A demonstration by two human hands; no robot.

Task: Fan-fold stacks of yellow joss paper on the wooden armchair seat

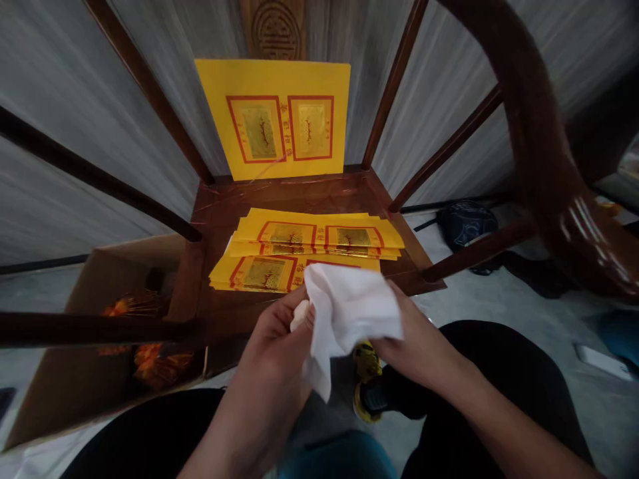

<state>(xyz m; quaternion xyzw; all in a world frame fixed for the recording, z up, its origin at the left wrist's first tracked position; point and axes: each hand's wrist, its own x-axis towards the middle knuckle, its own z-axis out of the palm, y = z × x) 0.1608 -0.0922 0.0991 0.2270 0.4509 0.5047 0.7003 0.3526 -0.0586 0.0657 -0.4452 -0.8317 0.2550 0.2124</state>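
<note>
Both my hands hold a white cloth [349,309] in front of a dark wooden chair seat [224,206]. My left hand [277,332] is closed, pinching the cloth's left edge; a small pale thing shows at its fingertips and I cannot make it out. The cloth drapes over the fingers of my right hand [417,339], which grips it from the right. Just beyond the cloth, several yellow sheets with red and gold print [309,246] lie in overlapping stacks on the seat. One more yellow printed sheet [274,116] stands upright against the chair back.
An open cardboard box [100,346] with orange and gold items sits on the floor at the left. Chair arms and spindles [539,140] curve around the seat. A dark bag [466,223] lies on the floor at right. A yellow and black shoe [367,382] shows below my hands.
</note>
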